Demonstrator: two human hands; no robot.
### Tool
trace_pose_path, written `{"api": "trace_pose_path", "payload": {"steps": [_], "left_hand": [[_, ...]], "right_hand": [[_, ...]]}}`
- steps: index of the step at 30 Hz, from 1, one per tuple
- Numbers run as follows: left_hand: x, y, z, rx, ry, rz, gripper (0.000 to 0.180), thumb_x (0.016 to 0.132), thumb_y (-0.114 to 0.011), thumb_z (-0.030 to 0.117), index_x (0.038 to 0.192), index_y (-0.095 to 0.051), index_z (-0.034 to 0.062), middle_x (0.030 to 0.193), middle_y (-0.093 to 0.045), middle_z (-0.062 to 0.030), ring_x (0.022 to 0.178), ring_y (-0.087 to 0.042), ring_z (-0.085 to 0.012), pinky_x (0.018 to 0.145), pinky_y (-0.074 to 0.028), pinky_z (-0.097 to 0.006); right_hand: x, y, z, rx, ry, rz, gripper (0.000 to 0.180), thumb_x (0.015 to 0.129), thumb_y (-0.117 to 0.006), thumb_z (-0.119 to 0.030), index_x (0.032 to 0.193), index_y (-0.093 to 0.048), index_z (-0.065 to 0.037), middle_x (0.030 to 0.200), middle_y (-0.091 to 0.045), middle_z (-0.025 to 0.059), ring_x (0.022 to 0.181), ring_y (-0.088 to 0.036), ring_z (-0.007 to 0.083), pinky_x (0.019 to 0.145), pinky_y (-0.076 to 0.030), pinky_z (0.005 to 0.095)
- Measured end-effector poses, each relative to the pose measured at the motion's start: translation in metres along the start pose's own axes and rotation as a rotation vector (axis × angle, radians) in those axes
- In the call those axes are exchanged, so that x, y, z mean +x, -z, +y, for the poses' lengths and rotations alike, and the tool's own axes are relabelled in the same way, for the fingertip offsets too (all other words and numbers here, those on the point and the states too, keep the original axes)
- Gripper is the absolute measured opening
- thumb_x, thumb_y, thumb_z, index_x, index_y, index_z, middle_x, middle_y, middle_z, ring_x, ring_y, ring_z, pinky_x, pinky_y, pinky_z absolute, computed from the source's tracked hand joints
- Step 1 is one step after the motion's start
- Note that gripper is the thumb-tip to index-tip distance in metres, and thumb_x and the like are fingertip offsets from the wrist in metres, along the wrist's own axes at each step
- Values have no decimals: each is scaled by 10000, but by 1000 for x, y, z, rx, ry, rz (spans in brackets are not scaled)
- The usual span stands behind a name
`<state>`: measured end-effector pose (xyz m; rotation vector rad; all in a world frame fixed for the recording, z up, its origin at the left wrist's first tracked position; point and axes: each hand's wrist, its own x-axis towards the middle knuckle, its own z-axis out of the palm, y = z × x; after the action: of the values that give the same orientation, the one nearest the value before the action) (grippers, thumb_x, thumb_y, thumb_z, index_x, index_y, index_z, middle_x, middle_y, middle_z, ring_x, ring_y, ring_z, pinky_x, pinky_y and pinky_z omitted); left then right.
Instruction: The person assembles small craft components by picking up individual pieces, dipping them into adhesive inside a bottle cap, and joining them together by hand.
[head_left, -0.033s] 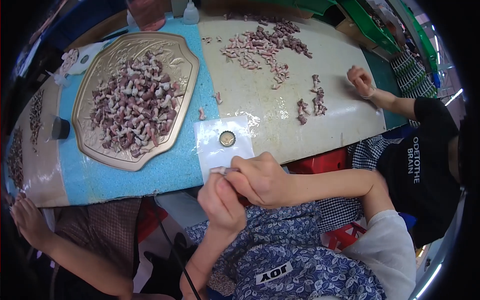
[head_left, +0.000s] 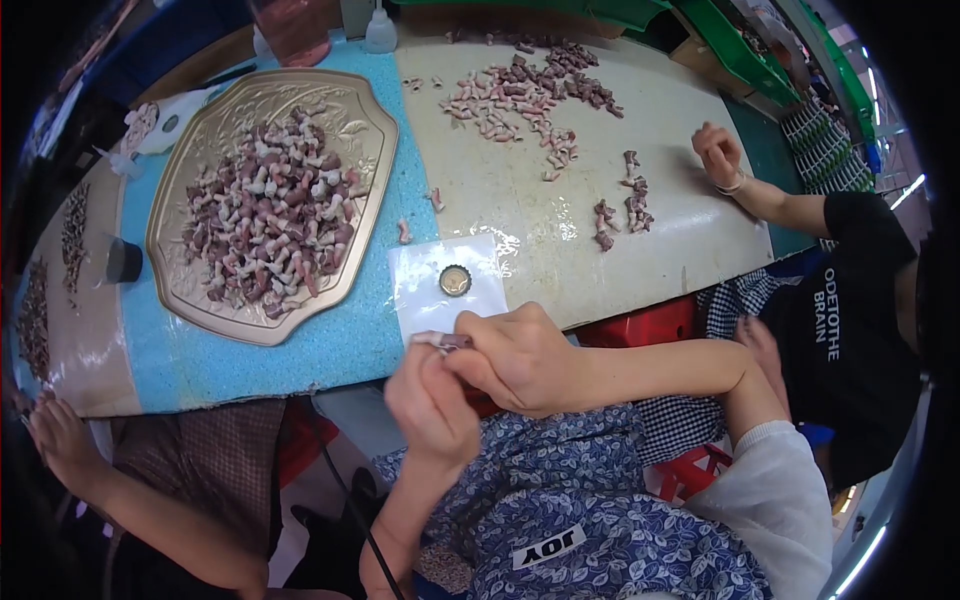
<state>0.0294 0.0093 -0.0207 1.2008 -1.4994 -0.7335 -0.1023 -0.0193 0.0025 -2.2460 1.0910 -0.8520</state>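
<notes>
Over the table's front edge, my right hand (head_left: pixel 520 358) is closed with its fingertips pinching a small white-and-mauve figure-like piece (head_left: pixel 440 340). My left hand (head_left: pixel 432 408) is closed just below and beside it, fingertips up against the same piece. Part of the piece is hidden by the fingers. Just beyond my hands, a bottle cap (head_left: pixel 455 279) lies on a white sheet (head_left: pixel 420 262). To the left, a gold tray (head_left: pixel 175 225) carries a heap of similar small pieces (head_left: pixel 270 205). Two loose pieces (head_left: pixel 404 231) lie between tray and sheet.
Several more pieces (head_left: pixel 510 100) are spread on the pale table part (head_left: pixel 520 190). A co-worker's hand (head_left: pixel 718 155) is at the right, another person's hand (head_left: pixel 62 440) at the left edge. A dark cup (head_left: pixel 122 260) and a white squeeze bottle (head_left: pixel 381 30) stand on the table.
Both my hands have shifted slightly left, and more of the piece shows between the fingertips. At the right, the co-worker's other hand has come into view near their lap.
</notes>
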Motion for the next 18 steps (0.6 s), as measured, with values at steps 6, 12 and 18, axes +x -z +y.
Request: {"api": "trace_pose_path", "payload": {"steps": [6,12,18], "left_hand": [[89,67,-24,604,-260,273,167,900,-534,64,996,-638,-24,787,-521,-104,721,-529,-247,646,-425,-357],[136,87,-66,714,-303,264,183,861,-619,101,1024,-697,68,913,-571,-109,836,-568,-235,748,-456,-335],[111,90,-45,842,-392,415,273,870,-562,45,1136,-622,29,1077,-592,-137,989,-555,-294,868,-435,-392]], "right_hand": [[-1,49,28,-35,-344,328,207,858,-645,-160,771,-536,-7,557,-553,91,449,-541,154,428,-408,277],[-25,123,70,-381,-567,459,132,819,-656,-92,821,-577,15,633,-590,96,514,-554,162,488,-432,295],[-36,136,92,-366,-467,147,129,783,-632,-41,886,-587,22,882,-593,173,781,-598,292,690,-470,374]]}}
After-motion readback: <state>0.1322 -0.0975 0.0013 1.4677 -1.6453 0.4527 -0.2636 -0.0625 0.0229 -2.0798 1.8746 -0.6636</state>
